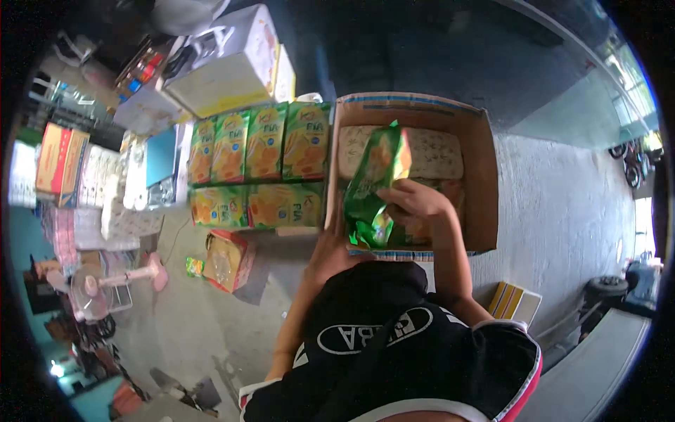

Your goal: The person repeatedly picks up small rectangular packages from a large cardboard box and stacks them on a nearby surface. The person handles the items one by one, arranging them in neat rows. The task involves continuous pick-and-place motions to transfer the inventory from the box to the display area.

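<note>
Right grip (422, 200) pinches the green bag (365, 190) to its left, long axis near-to-far; left grip's (329, 253) state, lower left, I can't tell.

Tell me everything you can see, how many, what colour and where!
Held packet: one, green, over the big box
Big box: one, brown, in front
Patterned packs: count unclear, cream, inside it
Lined-up packets: about six, green-yellow, left of it
Carton: one, white, behind them
Small box: one, red, left floor
Fan: one, pinkish-white, far left
Striped box: one, yellow-white, right
Edge clutter: too blurry to count
Shirt: one, black, on the person
Left hand: one, bare, box's left side
Right hand: one, bare, gripping the packet
</note>
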Demonstrator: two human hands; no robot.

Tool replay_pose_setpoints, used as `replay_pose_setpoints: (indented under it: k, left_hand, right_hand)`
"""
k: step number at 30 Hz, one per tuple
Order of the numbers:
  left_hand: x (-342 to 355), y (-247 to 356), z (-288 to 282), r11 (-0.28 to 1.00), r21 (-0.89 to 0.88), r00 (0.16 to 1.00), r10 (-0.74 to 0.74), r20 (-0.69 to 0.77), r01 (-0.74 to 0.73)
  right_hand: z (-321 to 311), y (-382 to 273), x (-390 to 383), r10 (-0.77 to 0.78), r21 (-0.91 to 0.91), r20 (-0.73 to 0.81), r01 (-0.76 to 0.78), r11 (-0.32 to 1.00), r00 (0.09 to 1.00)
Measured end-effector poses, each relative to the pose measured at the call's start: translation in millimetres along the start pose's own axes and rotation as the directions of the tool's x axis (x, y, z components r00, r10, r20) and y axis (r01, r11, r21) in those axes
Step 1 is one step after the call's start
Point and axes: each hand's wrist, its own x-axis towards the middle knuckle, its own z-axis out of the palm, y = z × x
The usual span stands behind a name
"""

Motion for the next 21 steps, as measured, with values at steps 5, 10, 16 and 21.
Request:
replay_pose_setpoints:
  k: [5,10,16,21]
  left_hand:
    - [-14,10,-1,0.755,-0.655,0.998,-0.066,-0.009,0.044]
    - [-27,12,-17,0.455,-0.876,0.909,-0.415,-0.047,0.163]
    - [-66,-43,-18,0.987,-0.097,0.974,-0.145,-0.174,0.129]
    - [-73,-54,-68,0.862,-0.414,0.882,-0.410,-0.234,0.291]
  right_hand:
    - [28,-22,-7,-0.211,-0.047,0.057,0.213,0.976,0.976]
    - [63,-12,19,-0.293,-0.261,0.110,0.312,0.914,0.950]
    - [111,-27,38,-0.364,-0.625,0.205,0.407,0.666,0.909]
    - [161,-41,77,-0.449,-0.704,0.190,0.440,0.557,0.873]
